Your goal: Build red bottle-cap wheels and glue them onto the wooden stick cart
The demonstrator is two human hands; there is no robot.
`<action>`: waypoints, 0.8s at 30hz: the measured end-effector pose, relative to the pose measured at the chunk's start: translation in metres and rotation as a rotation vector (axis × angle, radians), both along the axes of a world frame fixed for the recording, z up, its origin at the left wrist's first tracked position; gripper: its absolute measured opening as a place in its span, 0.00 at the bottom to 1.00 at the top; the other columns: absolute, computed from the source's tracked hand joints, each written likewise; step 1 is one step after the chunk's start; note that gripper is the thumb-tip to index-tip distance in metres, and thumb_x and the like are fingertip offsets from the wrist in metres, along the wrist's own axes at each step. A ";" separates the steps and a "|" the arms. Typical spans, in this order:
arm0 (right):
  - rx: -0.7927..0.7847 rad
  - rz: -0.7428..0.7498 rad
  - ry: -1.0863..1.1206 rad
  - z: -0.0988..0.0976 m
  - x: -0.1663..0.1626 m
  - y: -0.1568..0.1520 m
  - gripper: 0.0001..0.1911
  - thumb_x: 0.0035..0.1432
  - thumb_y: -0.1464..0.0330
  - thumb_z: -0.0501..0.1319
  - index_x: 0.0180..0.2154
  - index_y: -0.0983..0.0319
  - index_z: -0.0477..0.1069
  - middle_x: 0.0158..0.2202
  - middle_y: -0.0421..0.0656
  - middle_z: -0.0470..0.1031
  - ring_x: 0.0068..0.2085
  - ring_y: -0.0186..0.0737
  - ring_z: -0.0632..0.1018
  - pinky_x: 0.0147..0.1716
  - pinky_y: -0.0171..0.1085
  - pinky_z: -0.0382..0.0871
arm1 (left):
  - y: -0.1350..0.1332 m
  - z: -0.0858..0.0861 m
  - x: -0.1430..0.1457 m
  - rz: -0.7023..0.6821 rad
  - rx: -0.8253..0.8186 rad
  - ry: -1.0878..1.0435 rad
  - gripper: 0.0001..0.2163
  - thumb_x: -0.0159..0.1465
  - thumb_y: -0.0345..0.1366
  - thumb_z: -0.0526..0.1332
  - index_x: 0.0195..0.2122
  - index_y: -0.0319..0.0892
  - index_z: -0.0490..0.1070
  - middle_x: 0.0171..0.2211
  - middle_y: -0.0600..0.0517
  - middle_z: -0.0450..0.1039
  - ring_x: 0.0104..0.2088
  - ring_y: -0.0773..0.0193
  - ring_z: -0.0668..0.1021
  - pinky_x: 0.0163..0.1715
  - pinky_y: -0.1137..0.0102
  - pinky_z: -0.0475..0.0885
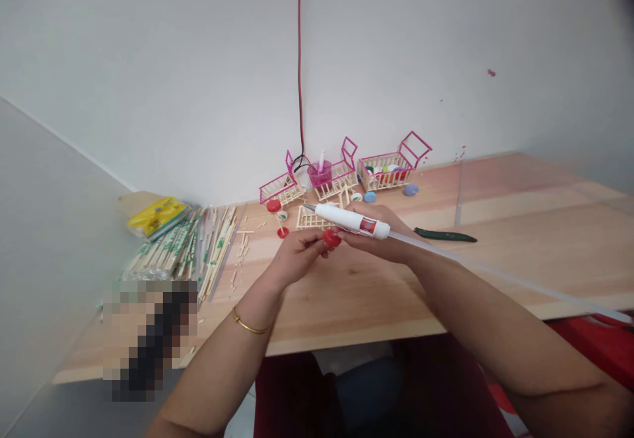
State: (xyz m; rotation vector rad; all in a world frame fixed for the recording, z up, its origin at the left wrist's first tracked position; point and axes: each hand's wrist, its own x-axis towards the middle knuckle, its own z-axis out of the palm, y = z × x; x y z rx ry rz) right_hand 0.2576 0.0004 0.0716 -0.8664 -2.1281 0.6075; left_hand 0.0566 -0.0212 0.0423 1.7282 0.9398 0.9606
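My left hand (pixel 298 254) pinches a red bottle cap (pixel 331 238) over the table. My right hand (pixel 384 243) is closed, with a white hot glue pen (pixel 347 219) lying across it and the metal tip pointing left. The right fingertips meet the cap's right side; how they grip the pen is partly hidden. A clear glue stick (pixel 446 253) runs out of the pen's back end over my right forearm. Just beyond the hands lies a small lattice of wooden sticks (pixel 310 219), with a stick axle carrying red caps (pixel 274 206) to its left.
Three small stick carts with pink trim (pixel 280 189) stand by the wall, with a pink cup (pixel 319 175) among them. Blue caps (pixel 370 197) sit in front. Wrapped chopsticks (pixel 171 246) and a yellow packet (pixel 157 217) are at left. A dark green knife-like object (pixel 446 235) lies at right.
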 end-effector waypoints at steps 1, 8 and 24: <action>0.013 0.000 0.002 -0.001 0.000 0.000 0.06 0.53 0.66 0.61 0.28 0.60 0.66 0.27 0.40 0.71 0.29 0.36 0.71 0.28 0.34 0.60 | 0.000 0.000 0.000 0.003 -0.003 0.001 0.14 0.62 0.44 0.59 0.31 0.37 0.74 0.26 0.51 0.70 0.27 0.69 0.69 0.29 0.73 0.66; -0.082 -0.061 0.026 -0.002 0.001 0.001 0.10 0.53 0.61 0.63 0.30 0.60 0.66 0.28 0.39 0.71 0.29 0.37 0.72 0.28 0.35 0.61 | -0.001 -0.001 0.000 0.048 -0.050 -0.054 0.14 0.61 0.45 0.61 0.34 0.37 0.75 0.26 0.51 0.71 0.27 0.69 0.71 0.28 0.73 0.66; -0.101 0.038 0.039 -0.003 0.004 0.002 0.13 0.50 0.61 0.67 0.33 0.61 0.67 0.30 0.39 0.70 0.30 0.36 0.71 0.29 0.34 0.61 | -0.002 -0.001 0.004 0.025 -0.096 -0.109 0.14 0.59 0.45 0.62 0.32 0.37 0.75 0.26 0.50 0.71 0.27 0.68 0.71 0.30 0.72 0.66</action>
